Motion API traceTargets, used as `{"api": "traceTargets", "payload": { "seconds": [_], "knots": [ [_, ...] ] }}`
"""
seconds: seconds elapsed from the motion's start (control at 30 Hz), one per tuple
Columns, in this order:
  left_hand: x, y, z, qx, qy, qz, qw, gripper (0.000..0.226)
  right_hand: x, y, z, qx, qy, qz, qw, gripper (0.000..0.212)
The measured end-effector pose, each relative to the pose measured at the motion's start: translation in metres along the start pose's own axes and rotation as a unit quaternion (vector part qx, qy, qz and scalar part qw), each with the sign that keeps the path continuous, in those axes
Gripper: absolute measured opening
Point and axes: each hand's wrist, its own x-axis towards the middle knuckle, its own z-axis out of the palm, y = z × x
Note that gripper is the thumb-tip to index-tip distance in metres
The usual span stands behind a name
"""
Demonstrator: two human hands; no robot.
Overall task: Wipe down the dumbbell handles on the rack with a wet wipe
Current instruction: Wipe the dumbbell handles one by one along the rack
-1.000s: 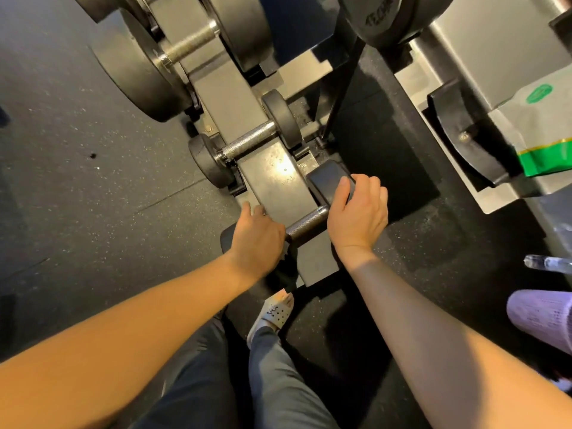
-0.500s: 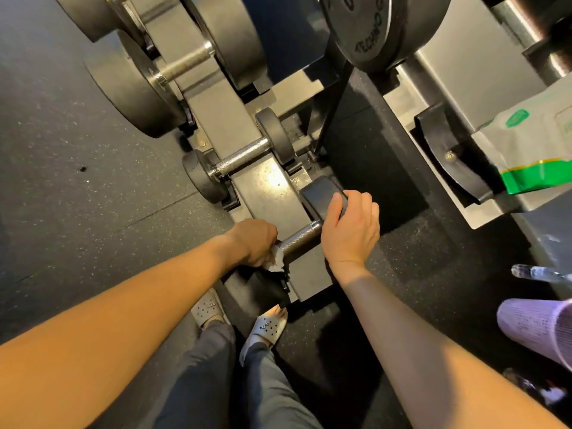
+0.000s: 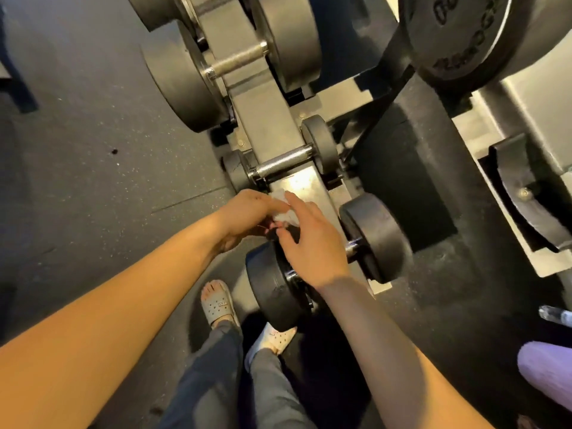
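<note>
A white wet wipe [image 3: 284, 212] is bunched between my two hands, just above the lowest dumbbell on the grey rack [image 3: 269, 119]. My left hand [image 3: 247, 215] grips the wipe from the left with curled fingers. From the right, my right hand [image 3: 312, 239] pinches it between thumb and forefinger. That hand covers most of the lowest dumbbell handle [image 3: 353, 246]; its black heads [image 3: 272, 292] show on both sides. A second dumbbell handle [image 3: 283, 162] lies bare just beyond my hands, and a third handle [image 3: 238, 60] sits higher on the rack.
A large black weight plate [image 3: 458, 35] hangs at the top right above a grey machine base [image 3: 526, 261]. A water bottle [image 3: 557, 315] and a purple object [image 3: 548, 376] lie at the right edge. My sandalled feet [image 3: 216, 301] stand on black rubber floor below the rack.
My left hand has left the lowest handle and lifted the wipe. My right hand has let go of the dumbbell's right head and moved left onto the wipe. The view moved closer.
</note>
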Motion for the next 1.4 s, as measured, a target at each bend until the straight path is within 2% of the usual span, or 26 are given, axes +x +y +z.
{"api": "traceTargets", "payload": {
  "seconds": [0.07,0.17,0.23,0.3,0.4,0.47,0.6,0.63,0.73,0.83,0.97,1.03,1.13,1.2,1.27,1.33,1.4],
  "knots": [
    [0.001,0.000,-0.015,-0.064,-0.025,-0.016,0.998,0.014,0.013,-0.001,0.010,0.016,0.010,-0.001,1.000,0.047],
    [0.005,-0.005,-0.039,-0.131,-0.041,-0.036,0.990,0.022,0.031,0.003,0.020,0.036,0.012,0.015,0.999,0.024],
    [0.008,-0.007,-0.054,-0.047,0.014,-0.037,0.998,0.031,0.042,0.010,0.024,0.081,0.005,0.048,0.996,0.016],
    [0.015,-0.008,-0.068,0.017,0.110,-0.018,0.994,0.033,0.053,0.017,0.027,0.105,0.020,0.070,0.992,0.026],
    [0.037,-0.014,-0.090,0.009,0.277,0.025,0.960,0.026,0.079,0.025,0.033,0.120,0.034,0.101,0.987,0.024],
    [0.051,-0.018,-0.094,-0.014,0.321,0.057,0.945,0.024,0.100,0.023,0.040,0.107,0.041,0.125,0.986,0.011],
    [0.076,-0.016,-0.083,-0.029,0.278,0.102,0.955,0.031,0.132,0.012,0.059,0.211,0.010,0.192,0.958,0.002],
    [0.081,-0.017,-0.080,-0.032,0.269,0.104,0.957,0.033,0.135,0.008,0.062,0.199,0.016,0.188,0.962,0.004],
    [0.086,-0.025,-0.079,-0.032,0.266,0.119,0.956,0.036,0.139,0.005,0.067,0.097,0.025,0.135,0.986,0.010],
    [0.086,-0.031,-0.080,-0.037,0.259,0.129,0.957,0.037,0.145,0.000,0.059,-0.043,0.000,0.034,0.999,0.024],
    [0.089,-0.030,-0.081,-0.040,0.261,0.128,0.956,0.035,0.164,-0.015,0.039,-0.244,-0.053,-0.104,0.963,0.022],
    [0.090,-0.028,-0.082,-0.048,0.266,0.126,0.954,0.035,0.179,-0.027,0.035,-0.289,-0.067,-0.106,0.949,0.025],
    [0.090,-0.030,-0.082,-0.038,0.268,0.124,0.955,0.035,0.211,-0.041,0.040,-0.340,-0.117,-0.047,0.932,0.029],
    [0.091,-0.035,-0.082,-0.022,0.261,0.123,0.957,0.036,0.227,-0.043,0.040,-0.357,-0.139,-0.016,0.924,0.032],
    [0.090,-0.037,-0.082,-0.014,0.253,0.125,0.959,0.037,0.226,-0.040,0.037,-0.359,-0.125,-0.022,0.925,0.033],
    [0.089,-0.035,-0.085,0.002,0.261,0.133,0.956,0.035,0.204,-0.031,0.036,-0.340,-0.088,-0.064,0.934,0.027],
    [0.088,-0.031,-0.085,0.020,0.271,0.145,0.951,0.031,0.173,-0.018,0.040,-0.261,-0.053,-0.109,0.958,0.023]
  ]
}}
